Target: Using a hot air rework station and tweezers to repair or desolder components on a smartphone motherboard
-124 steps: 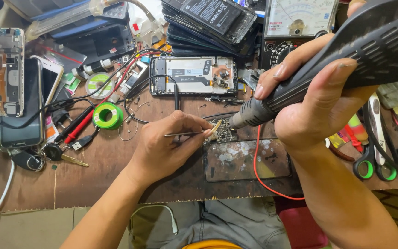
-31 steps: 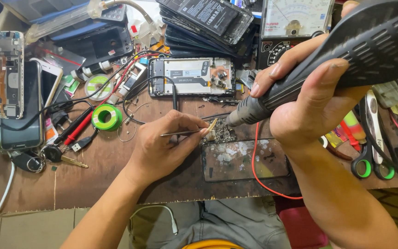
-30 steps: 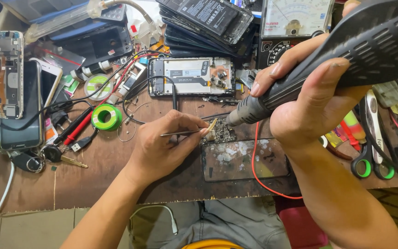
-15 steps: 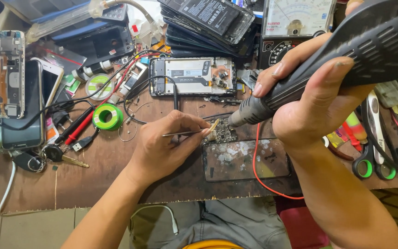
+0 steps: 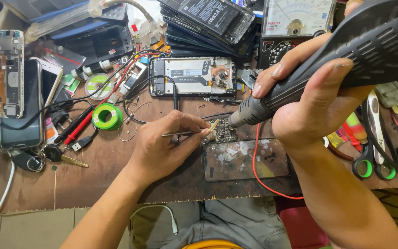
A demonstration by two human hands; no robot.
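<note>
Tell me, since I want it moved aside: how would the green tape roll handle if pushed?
The green tape roll lies flat on the wooden bench, so it would likely slide rather than roll. It looks small and probably light. The thin wire loop beside it might snag.

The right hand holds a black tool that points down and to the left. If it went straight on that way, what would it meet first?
Most likely the small circuit board: the nozzle of the hot-air tool in the right hand aims at it. The left hand with tweezers lies just beyond. Height above the board is unclear.
</note>
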